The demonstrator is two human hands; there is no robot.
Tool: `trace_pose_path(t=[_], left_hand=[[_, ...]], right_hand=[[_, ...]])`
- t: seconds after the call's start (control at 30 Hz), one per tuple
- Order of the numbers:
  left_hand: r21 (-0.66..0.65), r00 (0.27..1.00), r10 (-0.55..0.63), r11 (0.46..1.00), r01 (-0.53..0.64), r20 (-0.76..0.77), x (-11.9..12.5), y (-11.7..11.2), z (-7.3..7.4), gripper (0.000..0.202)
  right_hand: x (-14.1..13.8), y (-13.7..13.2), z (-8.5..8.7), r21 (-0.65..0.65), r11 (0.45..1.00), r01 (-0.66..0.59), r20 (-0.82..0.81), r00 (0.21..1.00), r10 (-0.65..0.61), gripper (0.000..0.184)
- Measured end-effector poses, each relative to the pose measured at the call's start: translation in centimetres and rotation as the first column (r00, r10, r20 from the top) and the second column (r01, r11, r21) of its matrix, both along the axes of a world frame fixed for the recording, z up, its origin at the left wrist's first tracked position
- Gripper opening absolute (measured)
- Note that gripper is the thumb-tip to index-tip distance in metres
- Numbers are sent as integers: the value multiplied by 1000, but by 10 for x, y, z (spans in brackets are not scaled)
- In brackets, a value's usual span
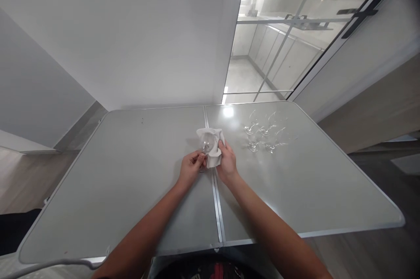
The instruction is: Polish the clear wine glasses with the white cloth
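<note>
Near the middle of the table, my left hand (193,165) is closed, its fingers pinching the stem of a clear wine glass (206,142). The glass is tilted, and part of its foot shows below that hand. A white cloth (215,156) lies behind and along the right side of the bowl. My right hand (227,160) is closed on the cloth, its thumb pressing it near the glass. Some of the right fingers are hidden behind the cloth.
Several clear stemmed glasses (252,145) stand on the right half of the pale folding table (131,182). A metal-edged seam (217,209) crosses the table's middle. A white wall (157,42) and a glazed door (278,51) rise behind it.
</note>
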State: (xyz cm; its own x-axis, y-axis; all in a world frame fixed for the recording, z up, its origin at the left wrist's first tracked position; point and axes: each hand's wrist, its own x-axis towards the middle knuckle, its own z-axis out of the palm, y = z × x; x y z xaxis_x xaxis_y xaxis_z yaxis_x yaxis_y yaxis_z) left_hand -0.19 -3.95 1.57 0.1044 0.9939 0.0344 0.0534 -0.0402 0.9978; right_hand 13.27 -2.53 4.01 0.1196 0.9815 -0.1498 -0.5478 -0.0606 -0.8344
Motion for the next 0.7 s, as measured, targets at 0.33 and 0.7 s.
trace_pose_path(t=[0.33,0.7], left_hand=[[23,986,163,986,-163,-27,-12,-1,0,41],[-12,999,33,999,-33,-2,-17,2,3,45]], right_hand=[[-3,-9,-15,346,827,-443,856,511,-84,35],[1,-5,-23,267,852,-450,961,196,-198,39]])
